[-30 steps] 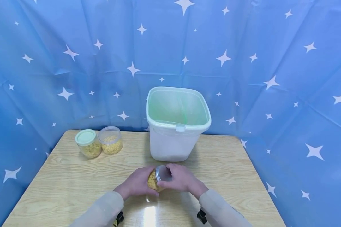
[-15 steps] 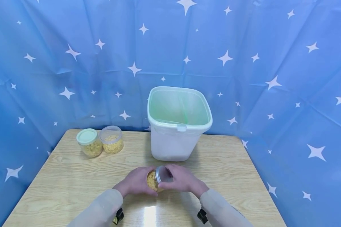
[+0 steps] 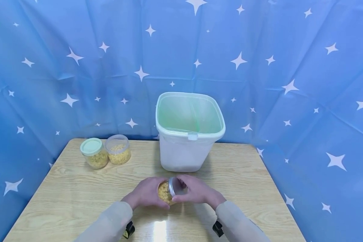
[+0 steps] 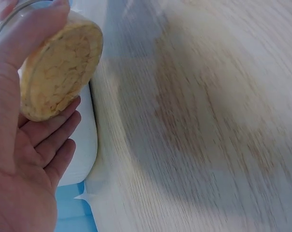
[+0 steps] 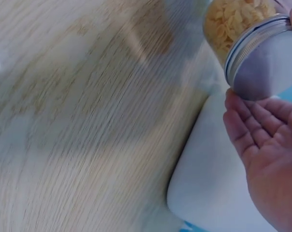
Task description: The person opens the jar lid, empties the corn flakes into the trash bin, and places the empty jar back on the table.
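Above the table, in front of the bucket, a clear jar (image 3: 164,193) of yellow flakes is tipped on its side between both hands. My left hand (image 3: 146,193) grips its body, thumb on one side and fingers on the other; the left wrist view shows the jar's base (image 4: 63,72) full of flakes. My right hand (image 3: 198,191) holds the silver screw lid (image 5: 271,63) by its edge, thumb and fingertips on opposite sides. In the right wrist view the lid sits at the jar's mouth, its flat top facing the right palm.
A white bucket (image 3: 181,154) with a pale green rim stands open behind the hands. At the back left are a jar with a mint-green lid (image 3: 91,146) and a clear-topped jar (image 3: 118,155), both holding yellow pieces. A blue star-patterned curtain (image 3: 109,84) surrounds the wooden table (image 3: 78,201).
The silver lid and the right hand have shifted slightly to the right, and more of the flakes shows between the hands. Both hands keep their hold.
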`<state>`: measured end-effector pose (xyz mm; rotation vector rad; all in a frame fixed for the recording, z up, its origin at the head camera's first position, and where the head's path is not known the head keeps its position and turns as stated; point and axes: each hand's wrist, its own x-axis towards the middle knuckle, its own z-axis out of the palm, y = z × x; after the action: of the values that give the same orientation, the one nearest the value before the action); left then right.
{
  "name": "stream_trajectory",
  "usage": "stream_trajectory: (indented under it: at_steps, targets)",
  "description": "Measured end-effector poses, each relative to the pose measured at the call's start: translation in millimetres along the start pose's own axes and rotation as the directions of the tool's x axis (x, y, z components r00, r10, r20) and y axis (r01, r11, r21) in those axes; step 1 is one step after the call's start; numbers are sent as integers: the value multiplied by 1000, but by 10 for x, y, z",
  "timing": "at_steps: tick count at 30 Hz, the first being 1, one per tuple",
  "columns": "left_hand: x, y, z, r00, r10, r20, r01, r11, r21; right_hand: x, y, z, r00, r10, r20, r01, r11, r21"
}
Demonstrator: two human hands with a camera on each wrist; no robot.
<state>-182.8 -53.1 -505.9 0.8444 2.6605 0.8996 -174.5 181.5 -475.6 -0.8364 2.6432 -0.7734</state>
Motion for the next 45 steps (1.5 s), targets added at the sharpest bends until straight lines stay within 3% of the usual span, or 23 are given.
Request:
stream_trajectory:
  at_steps: [6, 11, 21, 31, 36, 45]
  targets:
    - [18, 21, -4, 1000, 17, 11, -17, 1000, -16, -29, 19, -46, 998, -62, 5, 62, 998, 28]
    - [23, 16, -23, 999, 10, 52, -6, 997, -77, -42, 11, -78, 996, -84, 22, 84, 996, -15]
    - [28, -16, -34, 999, -37, 34, 38, 998, -47, -47, -75, -81, 999, 35, 22, -32, 993, -112]
    - [15, -27, -47, 997, -77, 7, 77, 996, -39, 13, -143, -13, 987, 157, 17, -153, 977, -151]
    - [11, -30, -36, 997, -78, 4, 78, 996, -48, 33, -143, 0, 981, 193, 26, -191, 978, -86]
    - [2, -63, -43, 997, -63, 37, 66, 995, -80, 22, -120, -41, 996, 79, 51, -78, 997, -25]
